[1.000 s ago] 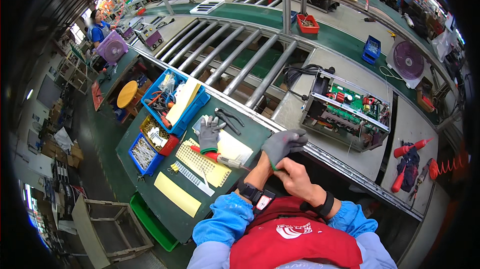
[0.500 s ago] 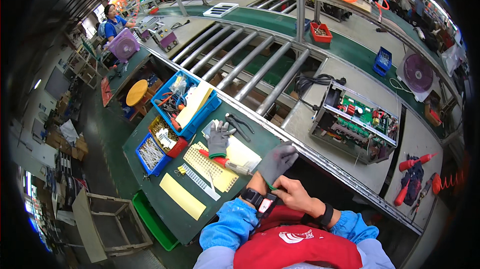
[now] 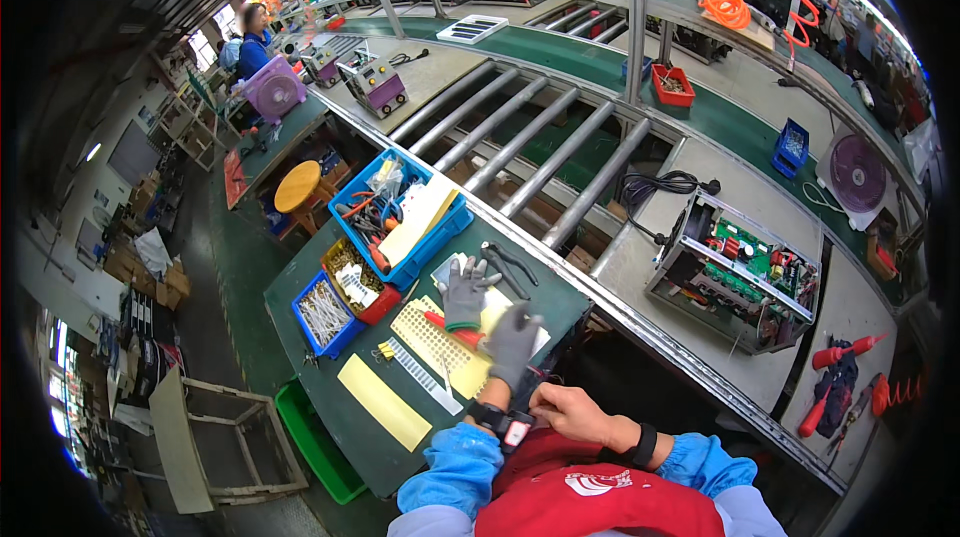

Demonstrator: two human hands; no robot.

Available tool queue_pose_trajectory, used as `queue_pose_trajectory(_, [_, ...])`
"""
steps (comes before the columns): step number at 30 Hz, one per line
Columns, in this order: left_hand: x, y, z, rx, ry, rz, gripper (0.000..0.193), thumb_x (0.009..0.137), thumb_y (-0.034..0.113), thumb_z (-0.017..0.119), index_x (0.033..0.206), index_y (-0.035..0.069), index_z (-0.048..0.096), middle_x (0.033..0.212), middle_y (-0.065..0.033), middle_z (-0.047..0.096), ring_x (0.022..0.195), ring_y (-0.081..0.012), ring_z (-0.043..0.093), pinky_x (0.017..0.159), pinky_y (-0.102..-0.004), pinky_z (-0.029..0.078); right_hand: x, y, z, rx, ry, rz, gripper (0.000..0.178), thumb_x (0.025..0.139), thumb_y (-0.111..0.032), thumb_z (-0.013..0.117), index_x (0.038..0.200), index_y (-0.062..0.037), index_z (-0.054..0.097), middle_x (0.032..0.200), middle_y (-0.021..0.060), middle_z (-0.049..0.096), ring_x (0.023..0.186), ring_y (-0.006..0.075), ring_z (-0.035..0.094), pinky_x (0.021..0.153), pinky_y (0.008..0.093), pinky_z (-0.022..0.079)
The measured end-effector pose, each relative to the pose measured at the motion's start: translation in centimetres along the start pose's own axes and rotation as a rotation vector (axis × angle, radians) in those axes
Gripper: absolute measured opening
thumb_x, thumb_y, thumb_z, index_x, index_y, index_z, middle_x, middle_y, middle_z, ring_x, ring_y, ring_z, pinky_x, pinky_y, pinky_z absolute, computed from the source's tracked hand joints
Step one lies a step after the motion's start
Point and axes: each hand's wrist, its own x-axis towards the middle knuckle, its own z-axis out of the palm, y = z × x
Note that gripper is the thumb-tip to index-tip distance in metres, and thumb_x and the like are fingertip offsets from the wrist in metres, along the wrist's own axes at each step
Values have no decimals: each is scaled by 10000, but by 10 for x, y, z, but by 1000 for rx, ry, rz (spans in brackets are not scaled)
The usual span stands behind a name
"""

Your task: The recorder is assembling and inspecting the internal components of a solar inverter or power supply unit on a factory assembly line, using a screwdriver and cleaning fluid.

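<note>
My left hand [image 3: 514, 345] wears a grey glove and is a little blurred, its fingers stretched out over the right end of the yellow sheets. Just left of it, an empty grey glove [image 3: 464, 294] with a green cuff lies on the green table [image 3: 330, 367]. A red-handled tool [image 3: 455, 330] is partly hidden under my gloved fingers. My bare right hand [image 3: 572, 413] is closed in front of the red apron, near my left wrist, and nothing shows in it. Close by are a perforated yellow sheet [image 3: 432, 342], a label strip [image 3: 425, 377], a plain yellow sheet [image 3: 383, 402] and black-handled pliers [image 3: 508, 269].
A blue bin of tools [image 3: 440, 242], a red bin [image 3: 378, 307] and a blue bin of white ties [image 3: 325, 315] line the table's left. Beyond are rollers [image 3: 520, 162], an opened electronic unit [image 3: 740, 272] and red-handled tools [image 3: 838, 377]. A person [image 3: 253, 42] is far left.
My gloved left hand has moved left to above the sheets and red-handled tool. My right hand has let go of the glove's green cuff. The view has shifted slightly.
</note>
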Motion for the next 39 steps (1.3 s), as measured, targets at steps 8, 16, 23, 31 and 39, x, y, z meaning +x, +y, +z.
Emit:
queue_pose_trajectory(8, [34, -45, -115, 742, 174, -323, 419, 766, 318, 722, 1106, 85, 643, 1123, -197, 602, 1063, -364, 583, 901, -435, 480, -21, 45, -23, 70, 239, 413, 152, 873, -137, 641, 960, -12, 632, 796, 115, 662, 717, 199, 642, 651, 328, 513])
queue_pose_trajectory(16, [34, 20, -88, 96, 103, 224, 191, 921, 136, 618, 1043, -9, 599, 928, -109, 678, 807, -153, 639, 712, -299, 509, -8, 12, -46, -183, 469, 100, 175, 864, -147, 659, 974, -14, 633, 895, 141, 619, 794, 293, 632, 688, 347, 510])
queue_pose_trajectory(23, [-38, 150, -40, 254, -292, 734, 251, 839, 159, 708, 1040, 26, 634, 883, -125, 673, 741, -266, 671, 656, -339, 526, -5, -28, -73, -600, 576, -104, 379, 802, -89, 663, 1164, -60, 555, 964, 146, 571, 899, 354, 594, 752, 426, 512])
queue_pose_trajectory(31, [-80, 167, 33, 36, -606, 178, 441, 849, 400, 699, 995, -9, 618, 807, -143, 692, 736, -236, 686, 683, -362, 534, -73, -4, -80, -108, 928, 329, 225, 885, -71, 605, 1064, 0, 489, 793, 172, 658, 681, 316, 678, 608, 385, 531])
queue_pose_trajectory(39, [-94, 177, 80, 186, -576, 421, 275, 868, 277, 647, 993, 32, 636, 818, -158, 687, 731, -297, 684, 676, -383, 530, -121, 6, -77, -766, 889, 266, 212, 831, -77, 599, 1042, -88, 609, 733, 137, 550, 624, 340, 618, 546, 442, 518])
